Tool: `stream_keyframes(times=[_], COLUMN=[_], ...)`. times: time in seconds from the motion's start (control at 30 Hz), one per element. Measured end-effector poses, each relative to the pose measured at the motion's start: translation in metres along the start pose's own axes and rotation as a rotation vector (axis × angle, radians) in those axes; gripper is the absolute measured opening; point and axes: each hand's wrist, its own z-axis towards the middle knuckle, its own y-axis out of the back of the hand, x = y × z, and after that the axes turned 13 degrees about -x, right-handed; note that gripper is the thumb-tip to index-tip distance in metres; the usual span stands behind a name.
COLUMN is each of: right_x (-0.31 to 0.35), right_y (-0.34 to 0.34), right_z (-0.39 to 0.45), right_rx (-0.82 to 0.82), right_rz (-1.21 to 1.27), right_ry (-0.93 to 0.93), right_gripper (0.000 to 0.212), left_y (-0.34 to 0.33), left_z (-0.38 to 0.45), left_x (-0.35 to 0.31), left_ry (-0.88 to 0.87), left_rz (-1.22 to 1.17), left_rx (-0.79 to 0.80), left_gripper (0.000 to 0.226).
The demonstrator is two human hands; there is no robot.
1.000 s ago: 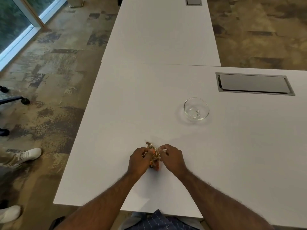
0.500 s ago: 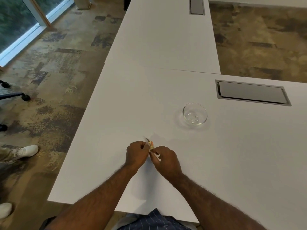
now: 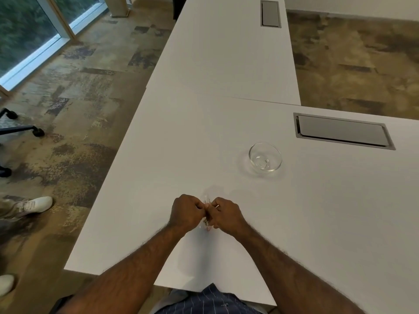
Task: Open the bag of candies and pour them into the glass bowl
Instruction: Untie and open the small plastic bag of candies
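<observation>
A small bag of candies (image 3: 206, 219) is pinched between both my hands just above the white table (image 3: 158, 168), near its front edge. Only a thin sliver of it shows between the knuckles; the rest is hidden. My left hand (image 3: 187, 211) grips its left side and my right hand (image 3: 225, 215) grips its right side, fists almost touching. The clear glass bowl (image 3: 265, 157) stands upright, nothing visible in it, farther back and to the right of my hands.
A grey recessed cable hatch (image 3: 342, 130) sits in the table behind the bowl on the right. A second white table (image 3: 226, 53) adjoins at the back. Left of the table, on the floor, are another person's white shoes (image 3: 34, 206) and chair casters (image 3: 37, 132).
Both hands have closed tighter around the bag, so less of it shows than a second ago. The bowl has not moved; the camera has tilted up slightly.
</observation>
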Motion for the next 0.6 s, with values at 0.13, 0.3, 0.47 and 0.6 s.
stream_keyframes(times=[0.13, 0.3, 0.47, 0.6], right_x=[0.001, 0.003, 0.003, 0.005], right_y=[0.002, 0.003, 0.001, 0.001], right_z=[-0.004, -0.005, -0.010, -0.012], right_rx=[0.031, 0.007, 0.045, 0.035], right_rz=[-0.070, -0.095, 0.014, -0.038], right_ry=[0.073, 0.081, -0.027, 0.012], right_gripper=[0.020, 0.016, 0.017, 0.015], left_y=[0.006, 0.009, 0.007, 0.008], left_z=[-0.001, -0.005, -0.007, -0.009], left_x=[0.003, 0.004, 0.006, 0.008], left_ry=[0.005, 0.048, -0.013, 0.007], left_rz=[0.000, -0.036, -0.008, -0.029], left_rx=[0.052, 0.086, 0.066, 0.123], left_gripper=[0.011, 0.014, 0.020, 0.019])
